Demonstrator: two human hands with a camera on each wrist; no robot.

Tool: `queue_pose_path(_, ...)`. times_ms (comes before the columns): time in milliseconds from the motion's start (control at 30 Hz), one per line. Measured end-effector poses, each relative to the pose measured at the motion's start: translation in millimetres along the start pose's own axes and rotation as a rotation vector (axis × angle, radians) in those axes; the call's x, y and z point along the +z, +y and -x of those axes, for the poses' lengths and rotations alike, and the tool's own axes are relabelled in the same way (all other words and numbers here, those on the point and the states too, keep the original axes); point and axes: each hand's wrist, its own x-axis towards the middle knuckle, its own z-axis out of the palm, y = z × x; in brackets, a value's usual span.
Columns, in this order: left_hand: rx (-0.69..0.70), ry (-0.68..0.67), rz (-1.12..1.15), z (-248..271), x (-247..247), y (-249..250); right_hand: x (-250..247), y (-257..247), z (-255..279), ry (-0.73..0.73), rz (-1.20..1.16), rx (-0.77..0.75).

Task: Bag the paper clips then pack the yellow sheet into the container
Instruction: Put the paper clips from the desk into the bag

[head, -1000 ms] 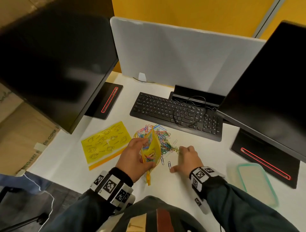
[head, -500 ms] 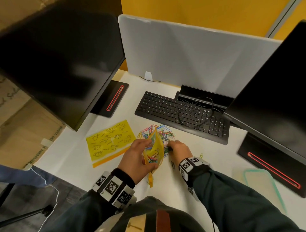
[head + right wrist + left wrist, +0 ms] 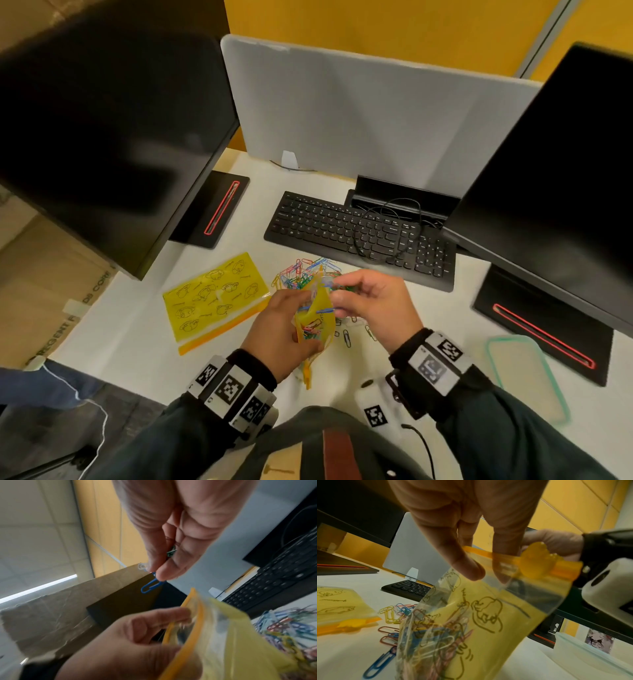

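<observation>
The left hand (image 3: 279, 329) pinches the clear yellow zip bag (image 3: 317, 322) open by its rim; the right hand (image 3: 373, 303), just above the bag's mouth, pinches a blue wire paper clip (image 3: 150, 585). Best released low inside. More coloured paper clips (image 3: 308, 270) lie on the white worktop (image 3: 137, 342) behind the bag.

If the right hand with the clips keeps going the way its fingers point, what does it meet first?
Most likely the open mouth of the yellow bag, held by the left hand. The right hand pinches a blue paper clip just above it; depth is uncertain.
</observation>
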Motion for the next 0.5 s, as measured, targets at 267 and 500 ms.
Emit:
queue_pose_path(267, 0.0, 0.032, 0.043, 2.5, -2.6, -2.0, 15.2, 10.6, 3.9, -0.15, 0.588, -0.022)
queue_pose_path(500, -0.029, 0.049, 0.026, 2.3, -5.6, -8.0, -54.5, 55.2, -15.3, 0.251, 0.921, 0.285)
